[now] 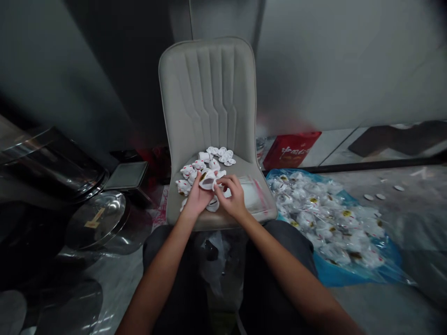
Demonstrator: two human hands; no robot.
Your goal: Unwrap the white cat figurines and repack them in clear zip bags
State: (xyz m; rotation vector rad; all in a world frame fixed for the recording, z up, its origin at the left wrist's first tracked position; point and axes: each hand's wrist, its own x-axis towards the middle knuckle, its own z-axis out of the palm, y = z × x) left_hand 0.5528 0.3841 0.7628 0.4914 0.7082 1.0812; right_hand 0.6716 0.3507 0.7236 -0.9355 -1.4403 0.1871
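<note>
While the left hand (197, 197) gripped a white figurine (208, 180), probably just for steadiness, the right hand (233, 197) pinched its edge; more figurines (188, 171) sat handy on the chair (209, 93).

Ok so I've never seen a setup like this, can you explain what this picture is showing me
No machine here: a person is working bare-handed, and a camera worn on their head looks forward and down. On the padded grey chair lie small white cat-like figurines, a cluster of flat white oval pieces and a transparent plastic bag with a pink edge. The left hand holds a hollow-looking white piece, while the right hand touches its edge.
</note>
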